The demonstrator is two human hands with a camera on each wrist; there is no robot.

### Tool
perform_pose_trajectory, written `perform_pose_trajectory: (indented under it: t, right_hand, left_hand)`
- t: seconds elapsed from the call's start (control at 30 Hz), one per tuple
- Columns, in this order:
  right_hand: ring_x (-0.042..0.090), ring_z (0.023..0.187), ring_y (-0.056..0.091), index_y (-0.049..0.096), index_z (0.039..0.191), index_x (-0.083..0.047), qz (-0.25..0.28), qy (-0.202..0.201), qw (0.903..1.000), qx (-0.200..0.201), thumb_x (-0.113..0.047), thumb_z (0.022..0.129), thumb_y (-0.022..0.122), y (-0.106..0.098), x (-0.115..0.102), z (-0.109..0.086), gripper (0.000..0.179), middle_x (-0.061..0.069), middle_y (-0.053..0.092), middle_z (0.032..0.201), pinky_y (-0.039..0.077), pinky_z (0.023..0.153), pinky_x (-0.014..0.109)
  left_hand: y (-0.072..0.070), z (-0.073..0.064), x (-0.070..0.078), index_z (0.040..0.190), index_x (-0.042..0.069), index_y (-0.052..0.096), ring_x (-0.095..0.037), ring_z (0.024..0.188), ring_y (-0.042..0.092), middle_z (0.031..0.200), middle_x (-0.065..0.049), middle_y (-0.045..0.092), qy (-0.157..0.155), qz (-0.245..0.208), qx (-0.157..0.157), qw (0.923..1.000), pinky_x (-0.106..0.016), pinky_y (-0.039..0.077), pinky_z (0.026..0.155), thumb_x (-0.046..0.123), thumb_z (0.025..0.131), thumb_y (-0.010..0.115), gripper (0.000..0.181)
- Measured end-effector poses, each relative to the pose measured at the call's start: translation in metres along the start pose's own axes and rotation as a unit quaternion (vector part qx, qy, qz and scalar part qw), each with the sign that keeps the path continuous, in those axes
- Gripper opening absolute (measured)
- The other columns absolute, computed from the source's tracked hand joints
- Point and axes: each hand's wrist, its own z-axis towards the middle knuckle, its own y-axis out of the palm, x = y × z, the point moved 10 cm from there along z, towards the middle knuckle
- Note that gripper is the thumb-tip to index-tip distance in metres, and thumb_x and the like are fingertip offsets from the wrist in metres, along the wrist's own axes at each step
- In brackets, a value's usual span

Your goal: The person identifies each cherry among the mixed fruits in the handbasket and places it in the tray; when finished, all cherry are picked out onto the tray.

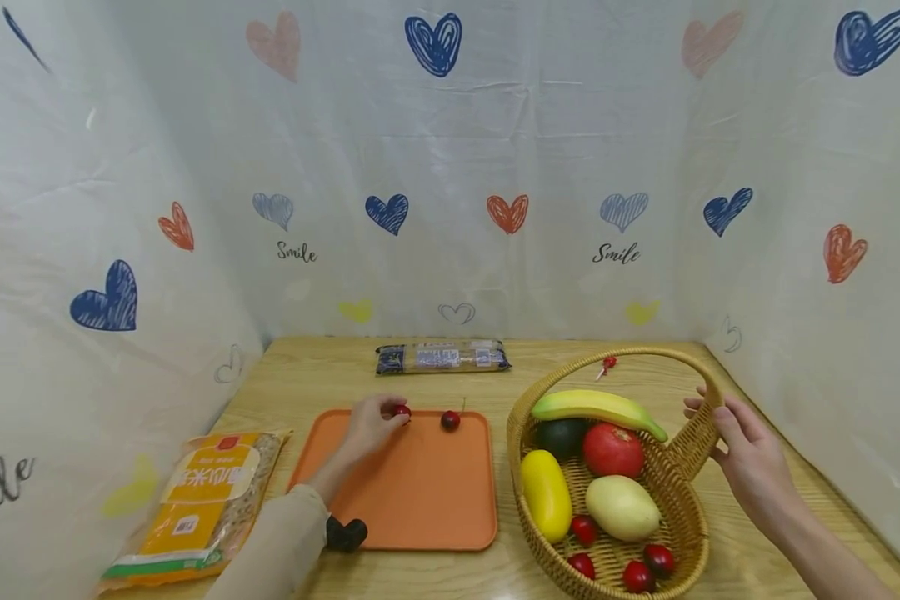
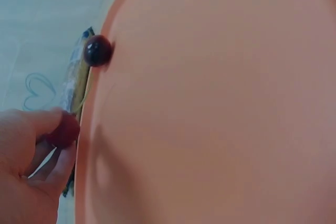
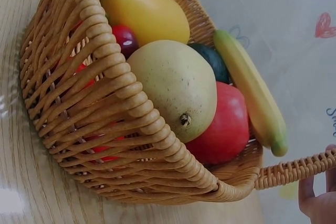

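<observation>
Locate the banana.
In the head view, the banana lies across the far side of the basket, right of the tray, just behind the large red fruit.

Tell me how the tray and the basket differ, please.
The tray is flat and orange; the basket is deep, woven and tan. The basket has a tall handle; the tray none. The basket holds several fruits, the tray one loose cherry. Both stand on the table.
</observation>
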Motion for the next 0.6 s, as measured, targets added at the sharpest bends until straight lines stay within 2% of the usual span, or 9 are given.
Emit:
perform_pose_trajectory:
  t: [0.2, 0.6]
  right_hand:
    - [0.003, 0.111, 0.053, 0.049, 0.135, -0.013, 0.0, 0.0, 1.0, 0.004, -0.014, 0.102, 0.038, 0.0, 0.0, -0.001, 0.034, -0.008, 0.059, 0.12, 0.048, 0.08, 0.017]
    - [0.002, 0.111, 0.052, 0.047, 0.137, -0.011, -0.021, -0.01, 0.9997, 0.006, -0.014, 0.103, 0.037, 0.0, -0.001, 0.0, 0.035, -0.008, 0.058, 0.121, 0.047, 0.079, 0.016]
  left_hand:
    - [0.003, 0.001, -0.005, 0.106, -0.002, 0.069, -0.025, 0.09, 0.063, 0.098, -0.011, 0.068, 0.009, 0.022, 0.007, 0.9997, -0.037, 0.054, 0.075, 0.004, 0.083, 0.071, 0.023]
    - [0.007, 0.001, -0.011, 0.108, 0.0, 0.068, -0.022, 0.086, 0.062, 0.097, -0.009, 0.068, 0.004, 0.049, 0.013, 0.9987, -0.036, 0.053, 0.072, 0.009, 0.085, 0.071, 0.025]
